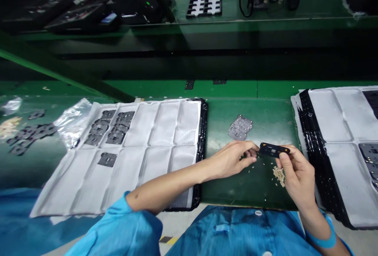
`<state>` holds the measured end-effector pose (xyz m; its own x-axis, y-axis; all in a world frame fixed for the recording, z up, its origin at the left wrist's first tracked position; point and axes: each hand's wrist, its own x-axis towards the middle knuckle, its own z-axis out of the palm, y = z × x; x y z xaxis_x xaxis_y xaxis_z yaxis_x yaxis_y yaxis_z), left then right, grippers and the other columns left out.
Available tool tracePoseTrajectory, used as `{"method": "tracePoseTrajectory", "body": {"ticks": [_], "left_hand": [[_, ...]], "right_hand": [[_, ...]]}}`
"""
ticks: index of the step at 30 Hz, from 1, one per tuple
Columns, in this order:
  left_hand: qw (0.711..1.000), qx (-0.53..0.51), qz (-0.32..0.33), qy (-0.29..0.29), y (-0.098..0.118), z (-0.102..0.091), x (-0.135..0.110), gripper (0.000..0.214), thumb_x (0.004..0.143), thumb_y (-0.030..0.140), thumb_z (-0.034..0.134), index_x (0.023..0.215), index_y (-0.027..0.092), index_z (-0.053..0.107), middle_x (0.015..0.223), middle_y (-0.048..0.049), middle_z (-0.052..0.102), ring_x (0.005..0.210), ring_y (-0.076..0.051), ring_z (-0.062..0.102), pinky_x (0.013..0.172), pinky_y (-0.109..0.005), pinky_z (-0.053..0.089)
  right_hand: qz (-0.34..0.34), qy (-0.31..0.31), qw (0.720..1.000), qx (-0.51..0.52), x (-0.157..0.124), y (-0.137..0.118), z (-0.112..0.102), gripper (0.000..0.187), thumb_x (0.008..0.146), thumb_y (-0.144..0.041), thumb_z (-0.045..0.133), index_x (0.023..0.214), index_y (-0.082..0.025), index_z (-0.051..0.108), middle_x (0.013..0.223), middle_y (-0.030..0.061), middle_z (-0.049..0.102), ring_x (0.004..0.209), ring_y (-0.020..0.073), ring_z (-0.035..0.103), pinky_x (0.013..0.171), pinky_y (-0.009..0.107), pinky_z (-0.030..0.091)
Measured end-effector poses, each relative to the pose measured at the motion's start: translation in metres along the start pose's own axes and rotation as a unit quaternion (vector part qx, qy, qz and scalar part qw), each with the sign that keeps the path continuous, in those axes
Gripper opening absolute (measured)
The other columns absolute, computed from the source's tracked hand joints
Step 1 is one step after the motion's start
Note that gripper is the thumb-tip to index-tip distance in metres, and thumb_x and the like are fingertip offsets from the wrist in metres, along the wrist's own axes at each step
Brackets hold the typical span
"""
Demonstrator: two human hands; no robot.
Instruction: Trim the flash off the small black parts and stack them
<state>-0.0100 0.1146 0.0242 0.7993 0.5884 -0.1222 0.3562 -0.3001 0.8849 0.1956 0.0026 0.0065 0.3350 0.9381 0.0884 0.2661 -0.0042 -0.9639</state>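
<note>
My right hand (298, 177) grips a small black rectangular plastic part (274, 150) between thumb and fingers, tilted above the green bench. At the part's left end is my left hand (236, 157), its fingers curled and thumb drawn in; whatever it pinches is too small to make out. Just below the part, a little heap of tiny beige pieces (278, 175) lies on the bench, with a few strewn around it. Beyond my hands rests a cluster of flat grey plates (240, 127).
To the left, a white-lined compartment tray (165, 161) holds several dark plates (119, 128). Another lined tray (336, 118) stands at the right with dark parts. A clear plastic bag (73, 120) and loose plates (32, 134) lie far left. A green shelf (265, 22) runs across the back.
</note>
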Motion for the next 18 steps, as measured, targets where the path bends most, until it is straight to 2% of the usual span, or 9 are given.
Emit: {"method": "tracePoseTrajectory", "body": {"ticks": [2, 4, 6, 8, 9, 11, 13, 16, 18], "left_hand": [[0.998, -0.014, 0.021, 0.053, 0.002, -0.001, 0.003, 0.017, 0.102, 0.017, 0.052, 0.101, 0.018, 0.069, 0.095, -0.0050, 0.078, 0.086, -0.018, 0.072, 0.083, -0.031, 0.054], [0.996, 0.004, 0.048, 0.077, 0.003, -0.002, 0.006, 0.027, 0.097, 0.007, 0.046, 0.099, 0.017, 0.071, 0.096, -0.0055, 0.077, 0.091, -0.019, 0.072, 0.089, -0.034, 0.055], [0.995, 0.026, 0.070, 0.060, 0.004, -0.002, 0.007, 0.030, 0.093, 0.003, 0.049, 0.105, 0.017, 0.073, 0.108, -0.0079, 0.078, 0.105, -0.022, 0.072, 0.102, -0.041, 0.053], [0.997, 0.003, 0.075, 0.032, 0.006, -0.004, 0.006, 0.027, 0.093, 0.009, 0.060, 0.115, 0.018, 0.073, 0.125, -0.0111, 0.076, 0.116, -0.025, 0.071, 0.108, -0.044, 0.052], [0.997, -0.028, 0.069, 0.027, 0.008, -0.004, 0.006, 0.027, 0.093, 0.014, 0.065, 0.119, 0.018, 0.072, 0.132, -0.0128, 0.073, 0.115, -0.025, 0.072, 0.104, -0.042, 0.055], [0.992, -0.105, 0.045, 0.048, 0.013, -0.004, 0.006, 0.030, 0.093, 0.024, 0.072, 0.122, 0.017, 0.071, 0.139, -0.0153, 0.067, 0.102, -0.021, 0.073, 0.084, -0.033, 0.059], [0.983, -0.165, 0.019, 0.085, 0.018, -0.002, 0.008, 0.028, 0.095, 0.027, 0.070, 0.119, 0.015, 0.071, 0.128, -0.0142, 0.069, 0.087, -0.016, 0.069, 0.070, -0.027, 0.054], [0.972, -0.204, -0.004, 0.117, 0.023, 0.004, 0.014, 0.018, 0.097, 0.022, 0.063, 0.109, 0.013, 0.073, 0.094, -0.0062, 0.070, 0.073, -0.012, 0.059, 0.065, -0.024, 0.047], [0.968, -0.218, -0.015, 0.126, 0.024, 0.008, 0.018, 0.013, 0.094, 0.017, 0.061, 0.101, 0.013, 0.072, 0.082, -0.0020, 0.066, 0.067, -0.010, 0.053, 0.062, -0.023, 0.043]], "right_hand": [[-0.005, -0.007, 1.000, -0.001, 0.001, -0.004, 0.002, 0.018, 0.110, -0.033, 0.060, 0.097, -0.023, 0.068, 0.076, -0.0027, 0.060, 0.066, 0.0130, 0.058, 0.064, 0.024, 0.049], [-0.007, -0.006, 1.000, -0.001, 0.003, -0.007, 0.003, 0.019, 0.110, -0.033, 0.060, 0.096, -0.023, 0.068, 0.074, -0.0030, 0.059, 0.067, 0.0132, 0.058, 0.065, 0.024, 0.049], [-0.003, 0.003, 1.000, 0.003, 0.003, -0.008, 0.004, 0.018, 0.109, -0.034, 0.060, 0.097, -0.023, 0.068, 0.074, -0.0029, 0.060, 0.067, 0.0134, 0.059, 0.066, 0.024, 0.049], [0.009, 0.012, 1.000, 0.010, 0.003, -0.009, 0.004, 0.018, 0.109, -0.035, 0.061, 0.097, -0.022, 0.068, 0.073, -0.0033, 0.060, 0.065, 0.0132, 0.059, 0.064, 0.024, 0.049], [0.015, 0.014, 1.000, 0.015, 0.003, -0.009, 0.004, 0.018, 0.108, -0.036, 0.062, 0.097, -0.022, 0.068, 0.072, -0.0035, 0.060, 0.063, 0.0128, 0.059, 0.062, 0.023, 0.049], [0.018, 0.013, 0.999, 0.023, 0.002, -0.010, 0.004, 0.019, 0.108, -0.036, 0.063, 0.097, -0.022, 0.067, 0.071, -0.0039, 0.060, 0.060, 0.0119, 0.058, 0.059, 0.023, 0.048], [0.013, 0.011, 0.999, 0.027, 0.001, -0.011, 0.004, 0.019, 0.108, -0.036, 0.063, 0.096, -0.022, 0.068, 0.071, -0.0036, 0.061, 0.059, 0.0117, 0.058, 0.058, 0.022, 0.048], [-0.003, 0.008, 1.000, 0.018, -0.002, -0.012, 0.006, 0.018, 0.108, -0.034, 0.062, 0.096, -0.021, 0.068, 0.074, -0.0023, 0.061, 0.060, 0.0123, 0.059, 0.059, 0.023, 0.049], [-0.017, 0.002, 1.000, 0.010, -0.003, -0.011, 0.008, 0.016, 0.109, -0.031, 0.061, 0.098, -0.022, 0.068, 0.077, -0.0019, 0.061, 0.062, 0.0126, 0.059, 0.061, 0.024, 0.049]]}}
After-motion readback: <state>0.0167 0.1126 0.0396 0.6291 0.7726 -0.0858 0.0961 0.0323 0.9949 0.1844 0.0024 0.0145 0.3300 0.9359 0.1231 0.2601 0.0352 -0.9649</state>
